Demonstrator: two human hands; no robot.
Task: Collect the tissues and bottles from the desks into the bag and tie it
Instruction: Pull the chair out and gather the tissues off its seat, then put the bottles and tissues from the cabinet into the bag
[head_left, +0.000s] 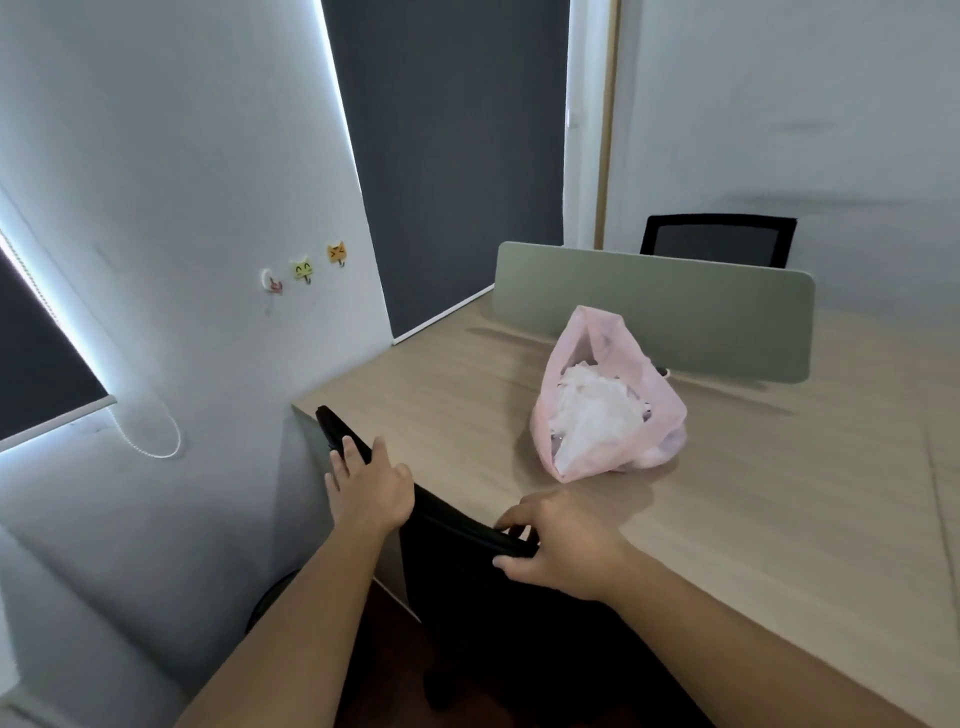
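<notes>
The left hand (371, 483) clasps the chair (467, 597) along its top edge, and the right hand (558, 543) grips the same edge, likely to move it. Beyond the right hand, untouched, the bag (660, 415) of tissues (592, 410) sits on the desk (779, 493).

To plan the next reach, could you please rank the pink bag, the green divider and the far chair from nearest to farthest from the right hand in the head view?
From the right hand:
1. pink bag, on the desk just ahead.
2. green divider, upright behind the bag.
3. far chair, beyond the divider.
</notes>
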